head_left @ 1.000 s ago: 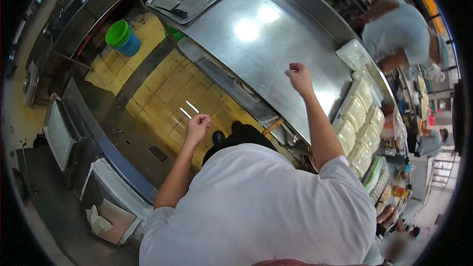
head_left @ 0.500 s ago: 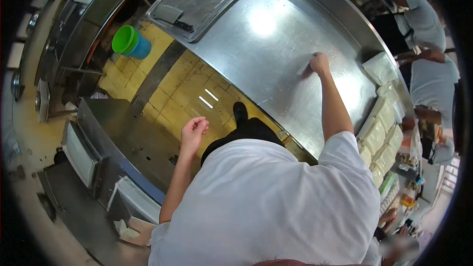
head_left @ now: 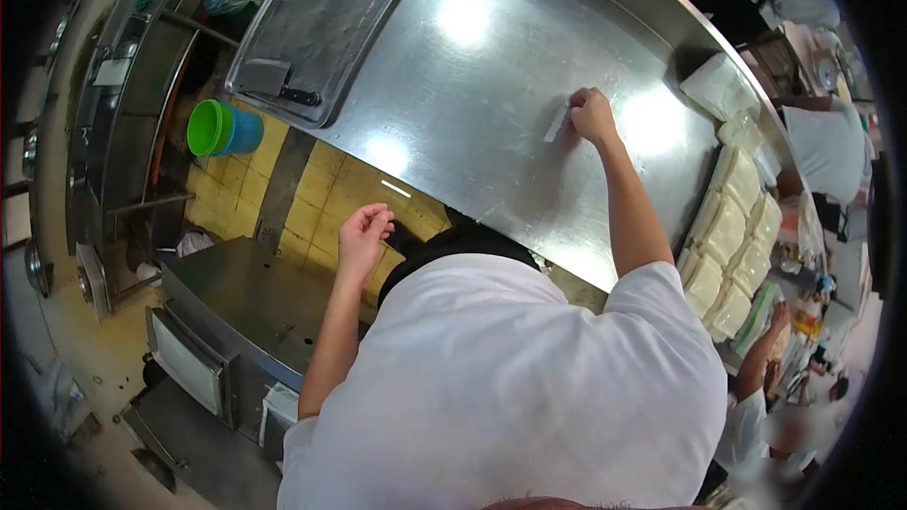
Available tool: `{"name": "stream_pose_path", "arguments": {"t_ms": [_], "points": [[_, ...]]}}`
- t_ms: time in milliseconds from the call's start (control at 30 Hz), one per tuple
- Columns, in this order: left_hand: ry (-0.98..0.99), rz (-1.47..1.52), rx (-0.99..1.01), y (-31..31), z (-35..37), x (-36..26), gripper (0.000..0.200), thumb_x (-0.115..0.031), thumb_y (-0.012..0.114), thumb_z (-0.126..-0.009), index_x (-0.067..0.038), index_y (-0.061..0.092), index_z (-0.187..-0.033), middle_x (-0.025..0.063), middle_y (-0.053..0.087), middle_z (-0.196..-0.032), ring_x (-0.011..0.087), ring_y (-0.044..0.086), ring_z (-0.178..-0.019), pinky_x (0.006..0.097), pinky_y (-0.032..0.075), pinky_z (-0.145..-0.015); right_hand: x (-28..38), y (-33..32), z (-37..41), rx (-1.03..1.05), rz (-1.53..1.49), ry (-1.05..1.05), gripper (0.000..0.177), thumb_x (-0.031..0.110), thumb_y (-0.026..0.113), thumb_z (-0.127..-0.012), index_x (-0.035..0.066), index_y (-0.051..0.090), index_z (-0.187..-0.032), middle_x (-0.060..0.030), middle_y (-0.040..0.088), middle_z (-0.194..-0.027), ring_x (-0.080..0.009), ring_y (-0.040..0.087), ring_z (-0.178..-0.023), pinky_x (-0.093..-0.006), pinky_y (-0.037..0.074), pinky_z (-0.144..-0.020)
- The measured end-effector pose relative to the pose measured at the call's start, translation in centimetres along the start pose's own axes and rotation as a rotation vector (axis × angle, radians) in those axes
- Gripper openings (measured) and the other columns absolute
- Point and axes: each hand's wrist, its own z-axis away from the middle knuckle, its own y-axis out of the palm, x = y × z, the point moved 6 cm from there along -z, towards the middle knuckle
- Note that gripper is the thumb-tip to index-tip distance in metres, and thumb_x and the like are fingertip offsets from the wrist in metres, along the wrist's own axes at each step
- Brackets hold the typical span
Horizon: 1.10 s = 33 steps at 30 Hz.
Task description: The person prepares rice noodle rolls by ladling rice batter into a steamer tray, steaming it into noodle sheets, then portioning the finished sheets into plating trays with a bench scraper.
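Observation:
My right hand [head_left: 591, 117] is closed on a flat white scraper [head_left: 557, 123], held low over the steel worktop [head_left: 472, 104]. The scraper's narrow light face shows to the left of my fingers, and the rest is hidden by the hand. My left hand [head_left: 365, 238] hangs in front of my body, off the worktop's near edge, its fingers curled together with nothing showing in them.
At the worktop's far left lies a metal tray [head_left: 321, 28] with a cleaver [head_left: 274, 80] in it. Bagged pale packs [head_left: 723, 231] line the right end. A blue-green bucket [head_left: 222, 127] stands on the yellow floor. Co-workers [head_left: 822, 146] are beyond the right side.
My view has shifted, showing more of the tray and packs. My right hand keeps hold of the scraper, which now shows more of its length. The left hand stays curled near my body.

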Motion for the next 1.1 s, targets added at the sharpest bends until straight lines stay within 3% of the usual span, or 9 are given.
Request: {"name": "stream_pose_path", "arguments": {"t_ms": [133, 267, 433, 733, 867, 1100], "points": [[0.035, -0.033, 0.064, 0.1, -1.4, -0.2, 0.023, -0.015, 0.062, -0.099, 0.0, 0.064, -0.116, 0.007, 0.071, -0.102, 0.0118, 0.066, -0.086, 0.0255, 0.053, -0.076, 1.4, -0.6, 1.2, -0.098, 0.008, -0.103, 0.017, 0.01, 0.064, -0.08, 0.005, 0.075, -0.092, -0.0206, 0.066, -0.103, -0.039, 0.066, -0.095, -0.0427, 0.053, -0.088], [0.053, -0.011, 0.094, -0.6, -2.0, -0.1, 0.022, -0.014, 0.063, -0.099, 0.0, 0.064, -0.115, 0.0069, 0.071, -0.1, 0.0112, 0.065, -0.086, 0.025, 0.053, -0.075, 1.5, 0.1, 1.2, -0.104, 0.025, -0.068, 0.02, 0.012, 0.065, -0.082, 0.002, 0.075, -0.096, -0.0201, 0.067, -0.102, -0.0395, 0.065, -0.096, -0.0438, 0.053, -0.087], [0.045, -0.031, 0.115, -1.6, -2.3, -0.1, 0.021, -0.014, 0.062, -0.099, 0.0, 0.064, -0.115, 0.0071, 0.071, -0.101, 0.0118, 0.066, -0.086, 0.0256, 0.053, -0.075, 2.9, -0.1, 1.7, -0.212, 0.088, -0.07, 0.017, 0.013, 0.066, -0.083, 0.001, 0.074, -0.091, -0.0216, 0.067, -0.098, -0.04, 0.065, -0.097, -0.0449, 0.053, -0.087], [0.063, 0.0, 0.115, -4.9, -3.1, 2.2, 0.021, -0.016, 0.062, -0.1, -0.001, 0.064, -0.114, 0.0071, 0.071, -0.1, 0.0124, 0.066, -0.084, 0.0255, 0.054, -0.074, 3.7, 1.3, 1.6, -0.158, 0.108, -0.001, 0.023, 0.012, 0.064, -0.084, 0.001, 0.072, -0.103, -0.0236, 0.065, -0.107, -0.0414, 0.064, -0.099, -0.0464, 0.051, -0.089], [0.036, 0.023, 0.099, -6.0, -2.9, 2.7, 0.021, -0.016, 0.062, -0.1, -0.001, 0.065, -0.114, 0.0074, 0.071, -0.1, 0.0124, 0.066, -0.084, 0.0257, 0.054, -0.074, 4.3, 1.2, 2.3, -0.224, 0.044, 0.022, 0.023, 0.013, 0.064, -0.085, 0.0, 0.07, -0.103, -0.0238, 0.065, -0.107, -0.0413, 0.064, -0.1, -0.0459, 0.051, -0.089], [0.029, 0.033, 0.109, -7.1, -3.1, 3.1, 0.022, -0.016, 0.062, -0.1, 0.0, 0.064, -0.114, 0.0077, 0.071, -0.1, 0.0127, 0.066, -0.084, 0.026, 0.054, -0.074, 4.0, 1.3, 2.3, -0.095, 0.178, 0.077, 0.018, 0.014, 0.068, -0.083, 0.0, 0.071, -0.094, -0.0243, 0.066, -0.101, -0.0413, 0.065, -0.095, -0.0461, 0.052, -0.085]]}}
